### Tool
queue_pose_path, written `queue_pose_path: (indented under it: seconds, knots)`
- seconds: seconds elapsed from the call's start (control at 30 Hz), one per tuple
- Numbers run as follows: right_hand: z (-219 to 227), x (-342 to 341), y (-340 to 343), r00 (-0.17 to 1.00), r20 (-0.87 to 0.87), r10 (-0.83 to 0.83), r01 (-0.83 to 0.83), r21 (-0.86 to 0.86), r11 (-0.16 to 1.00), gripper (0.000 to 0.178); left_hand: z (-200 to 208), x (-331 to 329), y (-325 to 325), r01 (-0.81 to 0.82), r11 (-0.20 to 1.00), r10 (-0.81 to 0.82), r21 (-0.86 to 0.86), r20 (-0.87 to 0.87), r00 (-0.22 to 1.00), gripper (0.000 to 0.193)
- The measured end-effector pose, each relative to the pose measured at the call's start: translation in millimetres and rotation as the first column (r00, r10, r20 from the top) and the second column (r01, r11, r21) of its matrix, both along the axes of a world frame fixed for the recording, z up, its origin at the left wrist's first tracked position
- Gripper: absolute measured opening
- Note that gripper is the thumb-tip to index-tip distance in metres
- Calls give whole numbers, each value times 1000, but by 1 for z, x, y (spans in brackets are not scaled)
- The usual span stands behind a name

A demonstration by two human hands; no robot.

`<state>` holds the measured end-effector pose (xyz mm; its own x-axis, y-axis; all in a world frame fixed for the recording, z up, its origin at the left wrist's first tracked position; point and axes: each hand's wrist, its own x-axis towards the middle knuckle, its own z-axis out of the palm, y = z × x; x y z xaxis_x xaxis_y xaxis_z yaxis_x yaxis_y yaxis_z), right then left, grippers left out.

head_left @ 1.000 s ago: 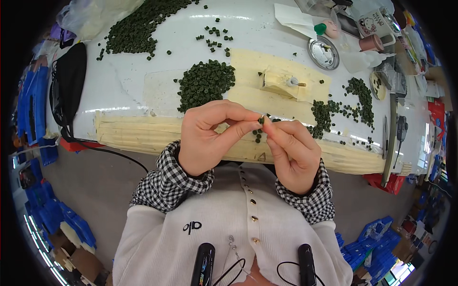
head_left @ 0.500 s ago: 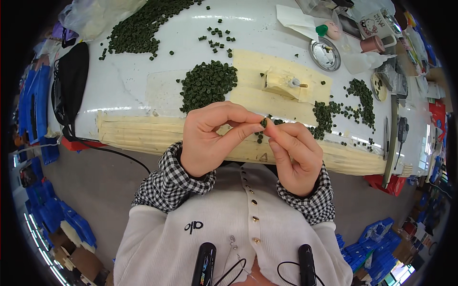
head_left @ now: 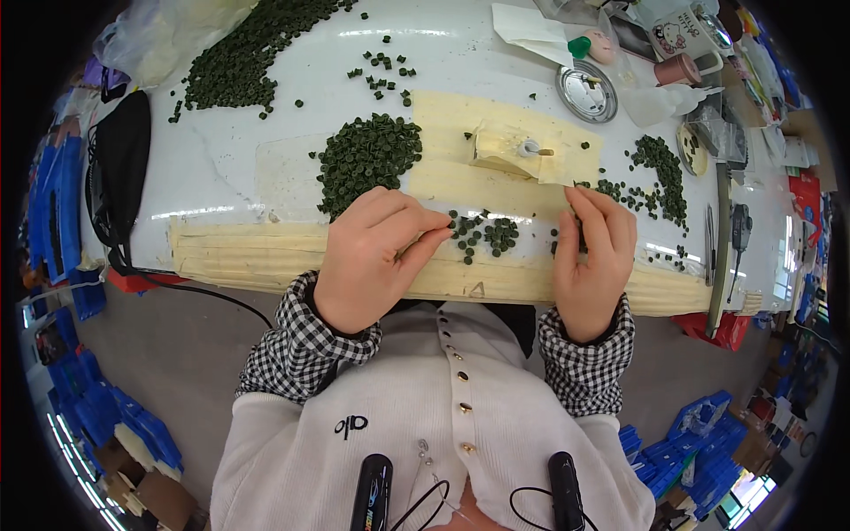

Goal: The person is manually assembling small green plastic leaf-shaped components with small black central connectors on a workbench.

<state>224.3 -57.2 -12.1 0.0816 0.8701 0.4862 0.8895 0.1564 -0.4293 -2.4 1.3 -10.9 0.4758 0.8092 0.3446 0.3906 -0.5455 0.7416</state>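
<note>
My left hand (head_left: 376, 257) is above the table's front part, thumb and index finger pinched close together. Small dark-green round pieces (head_left: 482, 235) lie right at its fingertips, and I cannot make out whether one is in the pinch. To the right, my right hand (head_left: 595, 257) reaches down over more such pieces, thumb and fingers apart; its fingers partly hide what lies below. A large heap of the pieces (head_left: 367, 159) stands beyond my left hand. Between and beyond the hands sits a small cream block-shaped fixture (head_left: 505, 152) with a metal tip, on yellowish sheeting (head_left: 443, 133).
Another big heap (head_left: 232, 75) lies far left, and scattered pieces (head_left: 660, 173) at right. A round metal dish (head_left: 586, 91), a mug (head_left: 682, 37) and a pink spool (head_left: 677, 69) stand far right. A black cloth (head_left: 119, 168) hangs at left. Yellowish tape (head_left: 257, 250) covers the front edge.
My hands were together, with a green piece held between their fingertips. Now they are apart: the left has drawn left, the right has moved right over the pieces. The view has shifted slightly.
</note>
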Motion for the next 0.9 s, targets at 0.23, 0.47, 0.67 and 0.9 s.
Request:
queue_pose_path:
  seconds: [0.23,0.47,0.67,0.9]
  knots:
    - [-2,8,-1,986,165,15,7,-130,992,31,-3,4,-1,42,989,-24,141,-129,991,15]
    - [4,6,-13,996,82,32,-24,-95,995,22,1,-6,1,-28,991,44,132,-119,992,16]
    - [3,3,4,994,107,-16,21,-49,999,18,11,-11,1,-166,976,176,143,-62,982,16]
    - [-3,-7,15,984,170,58,-54,-25,998,14,11,-16,2,-262,955,267,139,-18,964,15]
